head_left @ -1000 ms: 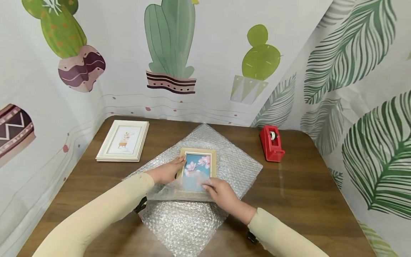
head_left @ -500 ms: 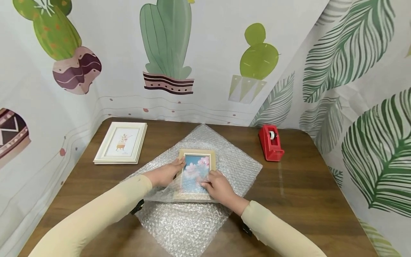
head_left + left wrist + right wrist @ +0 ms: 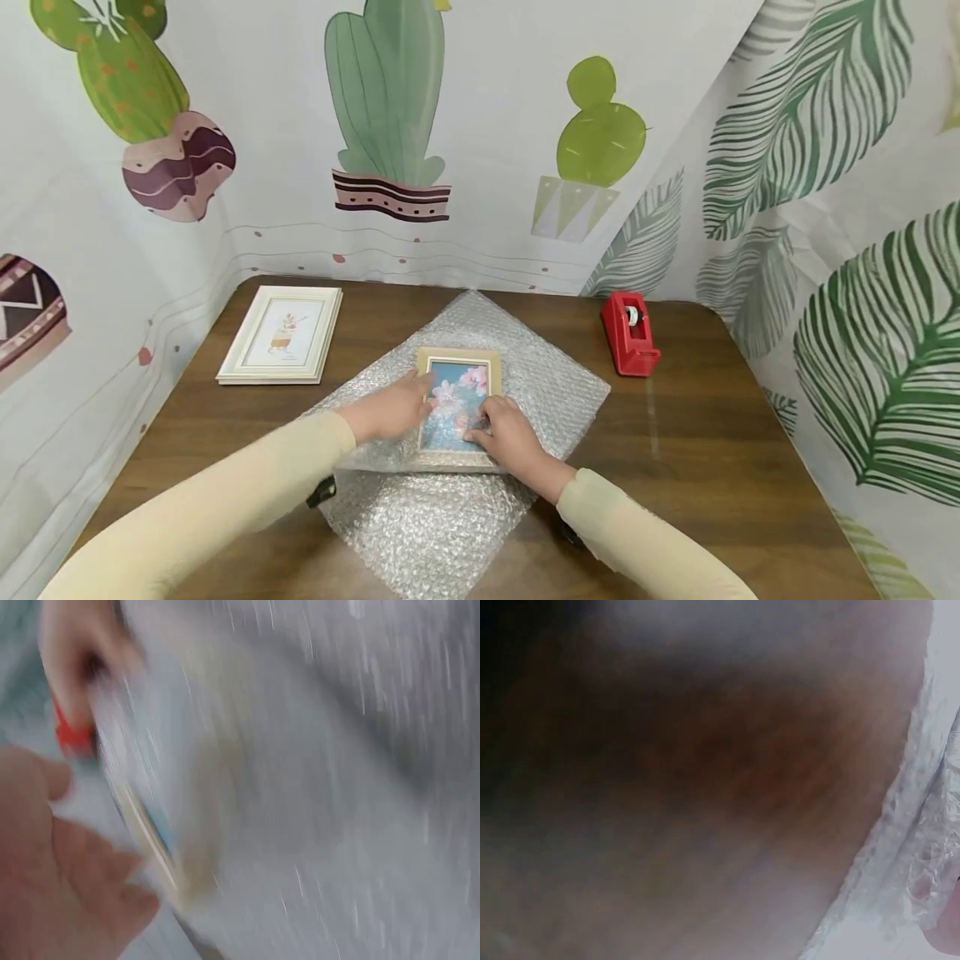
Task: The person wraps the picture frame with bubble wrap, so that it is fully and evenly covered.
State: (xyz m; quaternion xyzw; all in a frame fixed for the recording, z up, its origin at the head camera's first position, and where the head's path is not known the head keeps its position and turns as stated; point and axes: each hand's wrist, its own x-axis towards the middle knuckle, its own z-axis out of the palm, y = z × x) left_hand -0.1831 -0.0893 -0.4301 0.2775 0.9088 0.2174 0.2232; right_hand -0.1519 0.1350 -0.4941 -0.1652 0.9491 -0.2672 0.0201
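A cream-gold picture frame [image 3: 453,396] with pink blossoms on blue lies on a diagonally laid sheet of bubble wrap [image 3: 423,517]. One corner of the sheet is folded across the frame from the left; the picture shows hazily through it. My right hand [image 3: 519,442] pinches this flap at the frame's right side, its fingers curled and thumb pointing left. Over the frame's left edge is my left hand [image 3: 393,407], fingers extended. The left wrist view, though blurred, shows the left hand [image 3: 71,877] holding nothing. The right wrist view is mostly dark blur, with bubble wrap [image 3: 930,847] at its right.
A second, white picture frame [image 3: 281,336] lies at the table's back left. Toward the back right stands a red tape dispenser [image 3: 631,333]. Behind the brown wooden table [image 3: 675,492] hangs a cloth [image 3: 495,125] printed with cacti and leaves.
The right hand has drawn the flap further right and up over the frame. The left hand has come off the frame's left edge, its fingers now more spread above the wrap.
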